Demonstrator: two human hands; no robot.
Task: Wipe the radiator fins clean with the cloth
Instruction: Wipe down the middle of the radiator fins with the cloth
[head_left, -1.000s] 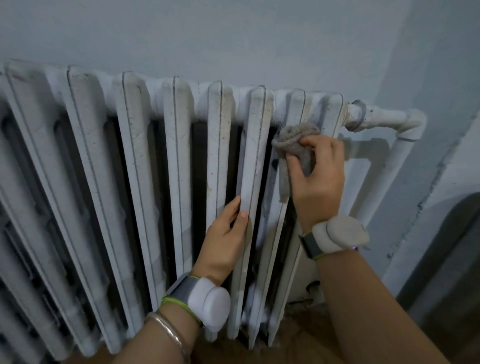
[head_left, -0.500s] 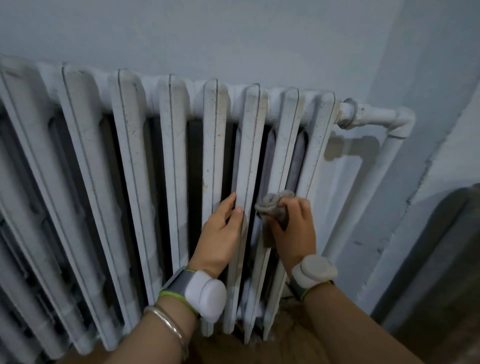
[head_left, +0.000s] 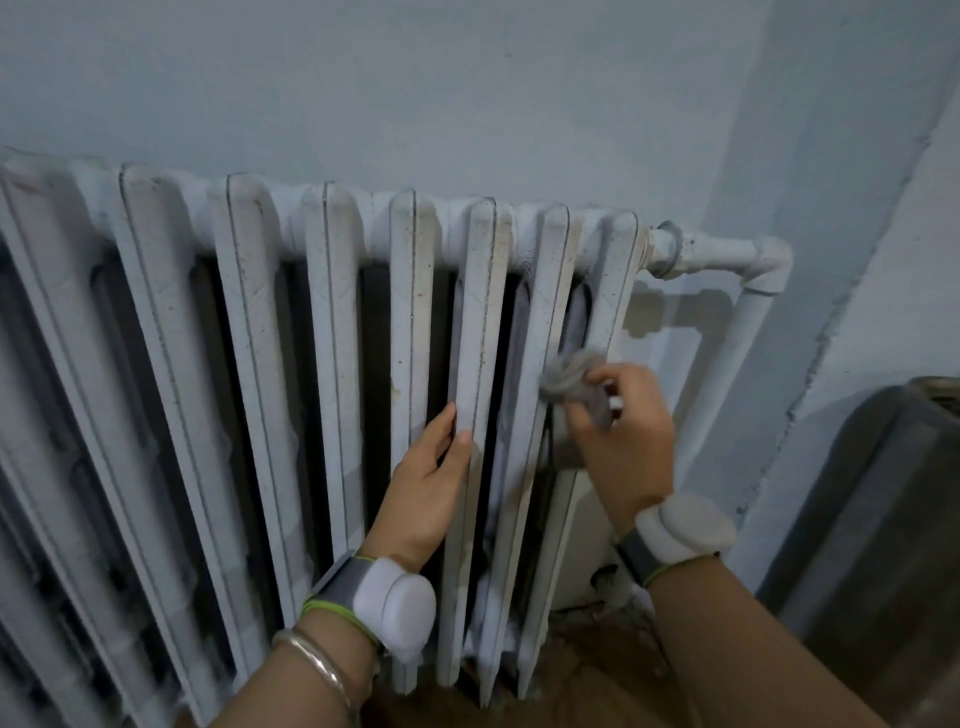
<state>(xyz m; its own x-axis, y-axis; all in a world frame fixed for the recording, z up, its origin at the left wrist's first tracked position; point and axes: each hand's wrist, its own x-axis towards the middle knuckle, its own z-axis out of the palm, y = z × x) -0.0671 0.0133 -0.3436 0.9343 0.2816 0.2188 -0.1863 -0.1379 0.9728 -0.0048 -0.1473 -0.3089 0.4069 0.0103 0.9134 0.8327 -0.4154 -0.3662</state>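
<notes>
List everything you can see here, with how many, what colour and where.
radiator: one, white and grimy, eight fins in view, against the wall
pipe: one, white, off the radiator's top right, bending down
wall: pale blue-grey, behind the radiator
floor: brown, below the radiator
dark object: one, dark grey, lower right; unclear what it is
cloth: one, grey, bunched against the rightmost fins
wrist devices: two, white, one per wrist
bangle: one, silver, left wrist
left grip: rests against a fin
right grip: holds the cloth
</notes>
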